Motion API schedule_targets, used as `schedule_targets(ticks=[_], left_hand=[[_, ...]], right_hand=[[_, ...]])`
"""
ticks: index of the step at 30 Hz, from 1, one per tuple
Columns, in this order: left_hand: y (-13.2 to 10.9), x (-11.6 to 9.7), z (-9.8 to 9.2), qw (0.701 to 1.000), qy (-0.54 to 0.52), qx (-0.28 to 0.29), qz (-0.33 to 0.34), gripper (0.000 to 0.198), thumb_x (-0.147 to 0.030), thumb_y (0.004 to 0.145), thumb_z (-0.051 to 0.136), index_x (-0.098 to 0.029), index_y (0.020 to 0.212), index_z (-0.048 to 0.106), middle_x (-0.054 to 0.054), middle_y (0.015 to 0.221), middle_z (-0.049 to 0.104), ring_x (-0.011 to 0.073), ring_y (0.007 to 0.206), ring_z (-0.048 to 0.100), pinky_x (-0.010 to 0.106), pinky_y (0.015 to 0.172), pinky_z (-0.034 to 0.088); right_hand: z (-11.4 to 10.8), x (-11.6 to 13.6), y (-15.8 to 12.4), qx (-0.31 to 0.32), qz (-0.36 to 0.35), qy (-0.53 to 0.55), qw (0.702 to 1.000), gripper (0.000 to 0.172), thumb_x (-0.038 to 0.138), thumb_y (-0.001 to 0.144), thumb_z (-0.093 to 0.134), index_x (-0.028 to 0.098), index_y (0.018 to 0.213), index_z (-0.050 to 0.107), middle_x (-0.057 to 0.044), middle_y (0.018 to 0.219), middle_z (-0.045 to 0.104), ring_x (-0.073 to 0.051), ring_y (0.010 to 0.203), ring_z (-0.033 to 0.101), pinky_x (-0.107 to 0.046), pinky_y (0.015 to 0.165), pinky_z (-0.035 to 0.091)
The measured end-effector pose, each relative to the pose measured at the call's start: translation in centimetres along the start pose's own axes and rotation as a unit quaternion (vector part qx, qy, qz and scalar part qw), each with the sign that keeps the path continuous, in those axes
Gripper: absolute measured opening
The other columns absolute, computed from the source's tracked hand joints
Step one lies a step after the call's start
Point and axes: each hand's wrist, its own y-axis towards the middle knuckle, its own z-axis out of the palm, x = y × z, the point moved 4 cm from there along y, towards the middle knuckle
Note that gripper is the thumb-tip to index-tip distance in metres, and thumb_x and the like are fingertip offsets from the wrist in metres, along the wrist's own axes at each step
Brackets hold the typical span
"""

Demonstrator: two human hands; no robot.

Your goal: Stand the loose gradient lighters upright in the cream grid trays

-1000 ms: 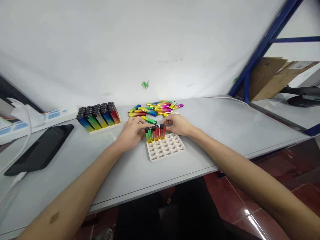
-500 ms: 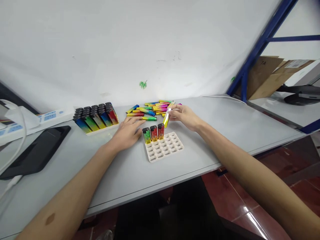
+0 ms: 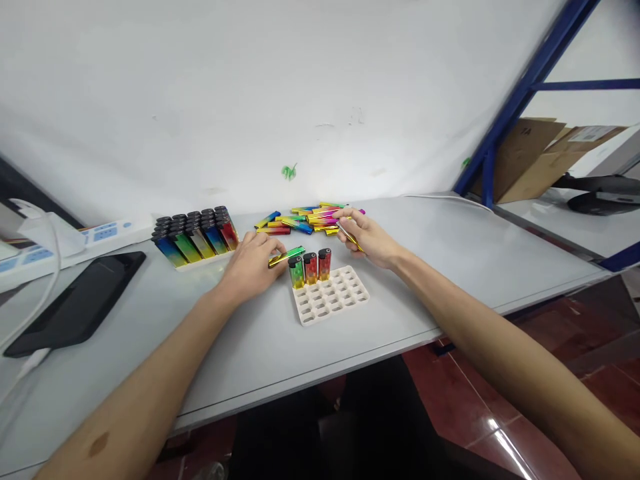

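Note:
My left hand [image 3: 254, 265] is closed on a green-and-gold shiny lighter sleeve [image 3: 294, 253], just left of a white tray with slots [image 3: 334, 303]. Between the fingers of my right hand [image 3: 374, 241] is a gold, silvery lighter sleeve [image 3: 349, 235], held tilted behind the tray's right side. Upright in the tray's back row, at its left, stand a green lighter [image 3: 297, 273] and two red lighters [image 3: 311, 269], all with black tops. Behind both hands lies a loose pile of shiny coloured lighter sleeves [image 3: 300, 225].
To the left stands another tray packed with black-topped lighters [image 3: 195, 235]. Beside it lie a black phone [image 3: 75, 303] on a white cable and a power strip [image 3: 113, 233]. A white wall [image 3: 250, 100] closes the back; cardboard boxes [image 3: 535, 157] sit beyond a blue frame [image 3: 500, 133] at right.
My left hand has picked up the green-and-gold sleeve from the front of the pile and drawn it nearer. The sleeve in my right hand has turned and moved slightly right.

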Motion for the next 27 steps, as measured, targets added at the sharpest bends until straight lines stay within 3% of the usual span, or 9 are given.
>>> schedule_targets(ticks=[2, 5, 8, 11, 13, 16, 22, 27], left_hand=[[0.02, -0.03, -0.01, 1.0, -0.003, 0.006, -0.003, 0.018, -0.032, 0.085, 0.057, -0.021, 0.097, 0.064, 0.009, 0.101, 0.065, 0.0311, 0.105, 0.05, 0.045, 0.089, 0.045], [0.07, -0.05, 0.0, 1.0, -0.008, 0.013, -0.005, 0.017, -0.031, 0.085, 0.057, -0.021, 0.097, 0.064, 0.008, 0.101, 0.067, 0.0306, 0.103, 0.051, 0.044, 0.087, 0.045], [0.08, -0.04, -0.02, 1.0, -0.006, 0.014, -0.004, 0.018, -0.032, 0.086, 0.054, -0.021, 0.096, 0.064, 0.009, 0.103, 0.068, 0.0309, 0.104, 0.051, 0.044, 0.087, 0.045], [0.0, 0.07, -0.01, 1.0, -0.004, 0.012, -0.001, 0.022, -0.034, 0.089, 0.05, -0.021, 0.097, 0.066, 0.009, 0.105, 0.068, 0.0309, 0.103, 0.051, 0.045, 0.087, 0.045], [-0.06, 0.21, 0.06, 1.0, -0.004, 0.01, 0.002, 0.026, -0.036, 0.091, 0.047, -0.02, 0.098, 0.067, 0.009, 0.104, 0.069, 0.0306, 0.102, 0.051, 0.046, 0.088, 0.045], [-0.11, 0.42, 0.22, 1.0, -0.004, 0.005, 0.011, 0.03, -0.037, 0.093, 0.044, -0.02, 0.102, 0.067, 0.009, 0.104, 0.069, 0.0305, 0.104, 0.052, 0.046, 0.089, 0.044], [-0.08, 0.4, 0.26, 1.0, -0.013, -0.002, 0.017, 0.027, -0.036, 0.092, 0.047, -0.022, 0.101, 0.068, 0.009, 0.102, 0.069, 0.0304, 0.104, 0.053, 0.046, 0.089, 0.044], [-0.2, 0.23, 0.13, 1.0, -0.016, 0.001, 0.018, 0.025, -0.033, 0.09, 0.049, -0.022, 0.1, 0.068, 0.008, 0.1, 0.069, 0.03, 0.103, 0.053, 0.045, 0.088, 0.045]], right_hand=[[0.03, -0.22, 0.04, -0.007, 0.036, -0.004, 0.999, 0.02, 0.043, 0.096, 0.052, 0.023, 0.095, 0.051, 0.005, 0.069, 0.044, -0.006, 0.047, 0.028, -0.018, 0.04, 0.018], [0.08, -0.41, 0.1, -0.021, 0.058, -0.019, 0.998, 0.024, 0.037, 0.094, 0.056, 0.02, 0.08, 0.047, 0.002, 0.07, 0.047, -0.006, 0.049, 0.031, -0.02, 0.041, 0.022], [0.18, -0.27, 0.05, -0.025, 0.029, -0.024, 0.999, 0.019, 0.042, 0.094, 0.055, 0.023, 0.093, 0.05, 0.003, 0.068, 0.048, -0.009, 0.051, 0.04, -0.02, 0.043, 0.029], [0.22, -0.15, -0.09, -0.024, 0.019, -0.008, 1.0, 0.029, 0.056, 0.093, 0.052, 0.028, 0.102, 0.051, 0.007, 0.06, 0.035, -0.009, 0.045, 0.028, -0.019, 0.041, 0.019], [0.12, -0.11, -0.12, -0.035, 0.03, 0.006, 0.999, 0.04, 0.064, 0.092, 0.048, 0.024, 0.087, 0.053, 0.008, 0.056, 0.026, -0.008, 0.043, 0.017, -0.02, 0.041, 0.013], [-0.13, -0.01, -0.05, -0.062, 0.048, 0.019, 0.997, 0.054, 0.066, 0.093, 0.039, 0.021, 0.061, 0.041, 0.008, 0.05, 0.019, -0.007, 0.043, 0.012, -0.023, 0.041, 0.011], [-0.32, 0.28, 0.17, -0.087, 0.039, 0.051, 0.994, 0.051, 0.052, 0.094, 0.035, 0.023, 0.053, 0.027, 0.008, 0.045, 0.015, -0.007, 0.041, 0.008, -0.024, 0.04, 0.007], [-0.15, 0.19, 0.18, -0.082, 0.01, 0.059, 0.995, 0.053, 0.057, 0.093, 0.038, 0.023, 0.054, 0.028, 0.008, 0.045, 0.016, -0.007, 0.042, 0.008, -0.023, 0.04, 0.008]])
